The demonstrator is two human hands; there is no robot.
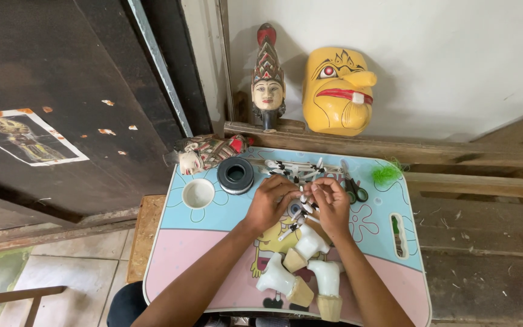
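Note:
My left hand [269, 203] and my right hand [332, 206] meet over the middle of a small blue and pink cartoon-printed table [183, 254]. Together they pinch a small white stick piece with black bands [305, 201]. More of these banded white pieces [295, 168] lie in a heap just beyond my fingers. Three white carved pieces with tan wooden bases [301, 269] rest on the table between my forearms. What lies under my palms is hidden.
A black spool of wire [235, 175], a white round cup [198, 193], green-handled scissors [353, 186] and a green fluffy tuft [385, 174] lie at the table's far side. A puppet head [204, 153] lies at the back left. A carved head [267, 79] and yellow mask [337, 91] lean against the wall.

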